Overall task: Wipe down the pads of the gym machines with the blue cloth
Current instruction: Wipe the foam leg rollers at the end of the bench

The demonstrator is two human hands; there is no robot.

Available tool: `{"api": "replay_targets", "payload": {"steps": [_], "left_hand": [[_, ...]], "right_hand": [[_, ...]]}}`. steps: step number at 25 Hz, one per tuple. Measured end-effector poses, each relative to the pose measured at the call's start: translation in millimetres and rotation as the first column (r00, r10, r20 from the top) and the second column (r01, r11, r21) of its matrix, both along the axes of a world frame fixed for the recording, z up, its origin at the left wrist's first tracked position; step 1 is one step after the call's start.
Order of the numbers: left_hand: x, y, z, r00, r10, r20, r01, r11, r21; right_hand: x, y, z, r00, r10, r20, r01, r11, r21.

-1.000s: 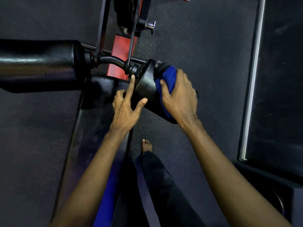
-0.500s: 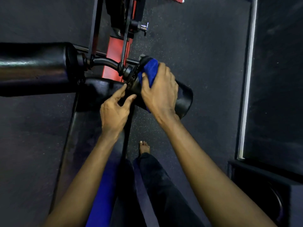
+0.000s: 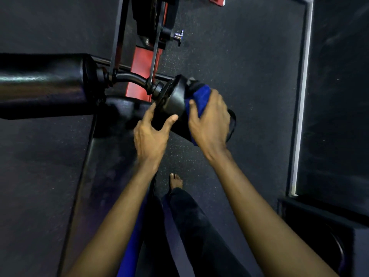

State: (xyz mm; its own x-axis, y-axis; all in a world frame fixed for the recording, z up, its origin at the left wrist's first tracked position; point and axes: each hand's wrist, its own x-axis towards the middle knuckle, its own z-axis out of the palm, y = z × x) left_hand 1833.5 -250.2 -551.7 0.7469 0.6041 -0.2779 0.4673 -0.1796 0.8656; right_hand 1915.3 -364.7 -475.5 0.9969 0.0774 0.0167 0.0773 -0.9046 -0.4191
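A black roller pad [image 3: 175,100] sticks out to the right of the machine's crossbar. My right hand [image 3: 209,122] grips the blue cloth [image 3: 200,96] and wraps it over the roller pad's outer half. My left hand [image 3: 151,134] holds the pad's inner end, thumb on the near side and fingers against its end face. A second, larger black roller pad [image 3: 44,82] lies to the left on the same bar. Below both runs a long black bench pad [image 3: 111,156].
A red and black machine frame [image 3: 143,62] with a silver pin knob [image 3: 178,36] rises behind the rollers. My bare foot [image 3: 175,181] stands on the dark speckled floor. A white floor edge strip [image 3: 301,96] runs at the right, and a black box [image 3: 327,232] sits at lower right.
My right hand has slid the cloth outward along the roller pad, away from the crossbar. My left hand has opened its thumb round the pad's inner end.
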Motion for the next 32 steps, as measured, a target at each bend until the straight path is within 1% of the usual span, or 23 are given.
{"api": "replay_targets", "payload": {"steps": [1,2,4,5,7,8,9,10,12,14,15,16,18,19,22,23,25,26,28,29,30,32], "left_hand": [[0,-1,2,0.999,0.005,0.04,-0.006,1.0,0.022],[-3,1,1,0.996,-0.01,0.09,0.008,1.0,0.012],[-10,10,-3,0.99,-0.075,0.119,0.082,0.995,-0.051],[-10,15,-6,0.988,-0.125,0.09,0.134,0.986,-0.098],[-6,22,-15,0.966,-0.258,-0.01,0.25,0.945,-0.212],[-5,24,-17,0.951,-0.306,-0.049,0.287,0.929,-0.231],[-5,25,-17,0.947,-0.314,-0.063,0.294,0.93,-0.22],[-5,23,-16,0.959,-0.279,-0.055,0.264,0.945,-0.191],[-2,17,-4,0.986,-0.157,-0.062,0.151,0.984,-0.092],[4,11,11,0.993,-0.051,-0.104,0.053,0.998,0.022],[7,12,17,0.995,-0.011,-0.103,0.016,0.999,0.051],[8,14,20,0.997,0.017,-0.079,-0.013,0.999,0.041],[3,22,12,1.0,0.023,0.006,-0.022,0.996,-0.089],[0,27,2,1.0,-0.025,0.013,0.027,0.987,-0.159],[-8,30,-23,0.96,-0.27,-0.076,0.236,0.923,-0.305],[-9,29,-27,0.953,-0.291,-0.081,0.25,0.909,-0.333],[-10,22,-23,0.973,-0.223,-0.058,0.198,0.938,-0.284],[-8,16,-16,0.987,-0.149,-0.057,0.133,0.968,-0.21],[-2,8,7,0.997,0.007,-0.075,-0.01,0.999,-0.042],[2,8,15,0.996,0.063,-0.06,-0.065,0.998,-0.018],[4,10,18,0.995,0.091,-0.031,-0.092,0.995,-0.035],[3,19,13,0.997,0.062,0.036,-0.057,0.991,-0.125]], "right_hand": [[2,12,1,0.999,0.042,-0.005,-0.042,0.999,0.011],[5,18,3,0.997,0.08,-0.022,-0.079,0.997,0.021],[6,6,6,0.992,0.121,-0.04,-0.119,0.992,0.038],[4,-8,5,0.994,0.107,-0.037,-0.106,0.994,0.038],[-4,-40,3,0.999,0.031,-0.043,-0.028,0.999,0.047],[-9,-52,1,0.999,-0.014,-0.052,0.017,0.998,0.054],[-12,-58,-1,0.997,-0.052,-0.052,0.055,0.997,0.051],[-13,-56,-3,0.996,-0.084,-0.04,0.085,0.996,0.039],[-7,-35,-3,0.994,-0.105,-0.002,0.105,0.994,0.019],[-2,-5,-2,0.999,-0.049,0.009,0.049,0.999,0.009],[-2,5,-2,1.0,0.0,0.011,0.0,1.0,0.012],[-2,9,0,0.999,0.048,0.011,-0.048,0.999,0.021],[-5,-2,3,0.997,0.078,-0.009,-0.078,0.996,0.049],[-8,-15,4,0.998,0.057,-0.018,-0.056,0.997,0.054],[-18,-52,2,0.999,-0.036,-0.039,0.037,0.999,0.031],[-21,-59,0,0.997,-0.065,-0.041,0.066,0.997,0.027],[-24,-54,-5,0.993,-0.115,-0.006,0.116,0.993,0.028],[-24,-44,-7,0.992,-0.121,0.022,0.12,0.992,0.022],[-18,-16,-7,0.997,-0.067,0.042,0.067,0.998,0.003],[-15,-5,-6,0.999,-0.021,0.034,0.021,1.0,-0.002],[-13,0,-4,1.0,0.017,0.023,-0.017,1.0,0.0],[-10,-10,1,0.999,0.043,0.016,-0.044,0.999,0.028]]}}
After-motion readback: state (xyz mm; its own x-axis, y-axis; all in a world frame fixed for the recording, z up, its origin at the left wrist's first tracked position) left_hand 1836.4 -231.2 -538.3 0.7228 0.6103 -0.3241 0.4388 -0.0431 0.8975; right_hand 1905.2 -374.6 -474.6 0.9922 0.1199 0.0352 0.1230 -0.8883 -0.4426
